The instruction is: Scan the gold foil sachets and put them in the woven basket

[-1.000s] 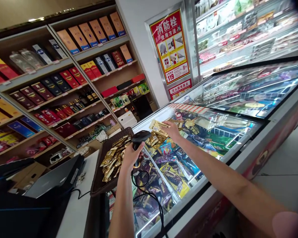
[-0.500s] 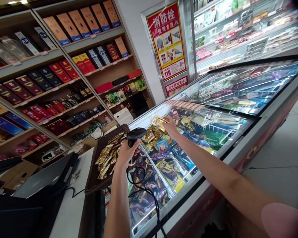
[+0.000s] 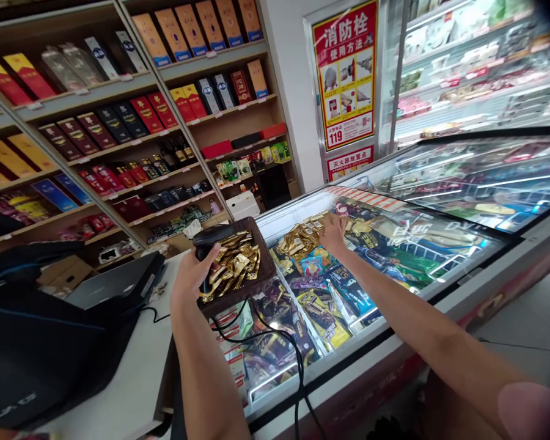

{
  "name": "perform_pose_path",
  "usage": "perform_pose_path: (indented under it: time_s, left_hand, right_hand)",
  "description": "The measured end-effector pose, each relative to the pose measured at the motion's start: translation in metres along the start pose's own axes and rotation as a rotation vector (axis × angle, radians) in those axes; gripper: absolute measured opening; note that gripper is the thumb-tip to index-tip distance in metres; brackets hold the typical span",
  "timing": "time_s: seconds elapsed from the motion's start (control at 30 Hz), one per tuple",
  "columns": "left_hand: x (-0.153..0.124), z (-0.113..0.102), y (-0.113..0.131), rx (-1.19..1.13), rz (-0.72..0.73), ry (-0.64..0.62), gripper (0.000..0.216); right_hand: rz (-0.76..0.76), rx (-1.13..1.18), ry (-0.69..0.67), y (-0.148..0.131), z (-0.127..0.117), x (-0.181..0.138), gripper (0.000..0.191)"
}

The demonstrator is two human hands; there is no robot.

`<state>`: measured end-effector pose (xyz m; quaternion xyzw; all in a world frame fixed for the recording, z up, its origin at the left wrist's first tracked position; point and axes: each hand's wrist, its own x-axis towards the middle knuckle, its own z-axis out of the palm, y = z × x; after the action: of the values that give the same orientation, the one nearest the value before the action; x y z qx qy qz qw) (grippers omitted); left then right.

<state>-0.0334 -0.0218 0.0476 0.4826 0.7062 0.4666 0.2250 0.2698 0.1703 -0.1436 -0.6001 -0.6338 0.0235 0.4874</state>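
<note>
My left hand (image 3: pixel 195 269) grips a black handheld barcode scanner (image 3: pixel 215 232), its head over the near left part of a dark brown woven basket (image 3: pixel 263 260). Gold foil packets (image 3: pixel 241 260) fill the basket, partly hidden by the scanner. The scanner's black cable (image 3: pixel 297 360) hangs across the freezer front. On the glass top of the chest freezer (image 3: pixel 275 391) lies a pile of more gold packets (image 3: pixel 297 241). At that pile's right end my right hand (image 3: pixel 334 235) has its fingers bent around the edge of a gold packet; the fingertips are partly blurred.
Left of the basket is a white counter (image 3: pixel 142 354) with a grey laptop-like device (image 3: pixel 101 284) and a black bag (image 3: pixel 41 342). Wooden shelves (image 3: pixel 165 134) of boxed bottles stand behind. Bagged ice creams (image 3: pixel 323 318) show through the freezer glass.
My left hand has swung the scanner left, from beside the basket to over it. My right hand has lowered at the pile from holding a gold packet raised. The view has turned left.
</note>
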Motion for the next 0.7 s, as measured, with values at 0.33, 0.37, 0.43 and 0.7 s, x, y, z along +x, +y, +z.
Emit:
perform_pose_path:
  time_s: [0.33,0.37,0.43,0.7]
  left_hand:
    - [0.006,-0.042,-0.03,-0.075,-0.04,0.237,0.045]
    - [0.006,-0.042,-0.03,-0.084,-0.024,0.239,0.044]
    - [0.006,-0.041,-0.03,-0.082,-0.005,0.236,0.044]
    - [0.01,-0.038,-0.035,-0.048,0.043,0.217,0.053]
  right_hand:
    - [-0.4,0.203,-0.743,-0.215,0.054,-0.043,0.018]
    - [-0.377,0.188,-0.776,-0.234,0.062,-0.047,0.021]
    - [-0.324,0.152,-0.796,-0.267,0.078,-0.053,0.036]
    - [-0.065,0.042,-0.816,-0.31,0.124,-0.064,0.072]
